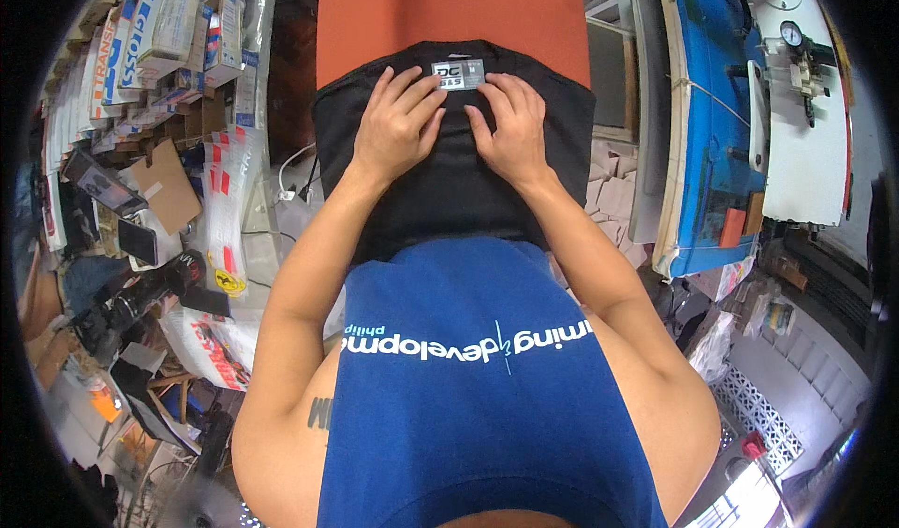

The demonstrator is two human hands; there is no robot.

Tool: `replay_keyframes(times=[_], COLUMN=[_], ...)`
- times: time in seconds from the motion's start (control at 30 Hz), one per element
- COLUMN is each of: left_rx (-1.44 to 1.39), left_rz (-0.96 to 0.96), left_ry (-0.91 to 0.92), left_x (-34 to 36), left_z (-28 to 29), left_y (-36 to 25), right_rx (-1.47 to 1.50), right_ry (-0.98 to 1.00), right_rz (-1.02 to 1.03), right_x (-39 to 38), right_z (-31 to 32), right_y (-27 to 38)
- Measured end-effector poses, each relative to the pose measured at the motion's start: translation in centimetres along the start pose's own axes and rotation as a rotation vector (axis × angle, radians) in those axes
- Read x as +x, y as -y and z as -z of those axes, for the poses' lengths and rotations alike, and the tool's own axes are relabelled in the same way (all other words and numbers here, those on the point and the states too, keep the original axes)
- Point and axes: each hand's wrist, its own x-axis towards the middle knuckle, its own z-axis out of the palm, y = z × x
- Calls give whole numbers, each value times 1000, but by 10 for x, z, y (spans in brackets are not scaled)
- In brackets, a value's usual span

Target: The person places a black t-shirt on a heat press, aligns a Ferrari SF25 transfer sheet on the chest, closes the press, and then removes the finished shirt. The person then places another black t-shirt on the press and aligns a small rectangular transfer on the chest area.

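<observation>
A black garment point(440, 186), likely a shirt, lies stretched over a long orange board point(454, 4), its collar edge toward the far end. Just inside that edge sits a small rectangular grey label piece point(458, 74) with white print. My left hand point(401, 125) rests palm down on the cloth, fingers apart, its index fingertip at the label's left side. On the other side, my right hand point(513, 133) has bent fingers touching the label's right edge, with the thumb apart on the cloth. Neither hand visibly grips anything.
Stacked boxes point(173, 32) and plastic packets point(229, 177) crowd the left side, with a dark phone point(138, 242) among them. To the right stand a blue panel point(712, 116) and a white machine with a pressure gauge point(791, 33). A white cable point(286, 186) hangs left of the board.
</observation>
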Motion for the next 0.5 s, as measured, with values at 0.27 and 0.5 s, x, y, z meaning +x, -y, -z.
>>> replay_keyframes(times=[0.27,0.5], left_rx=[-38,-34], left_rz=[31,30], left_ry=[-9,-10], left_x=[2,4], left_z=[2,4], left_y=[-1,-2], right_rx=[-50,-54], right_ry=[16,27], right_rz=[9,33], right_x=[-3,-3], right_z=[0,-1], right_y=[0,-1])
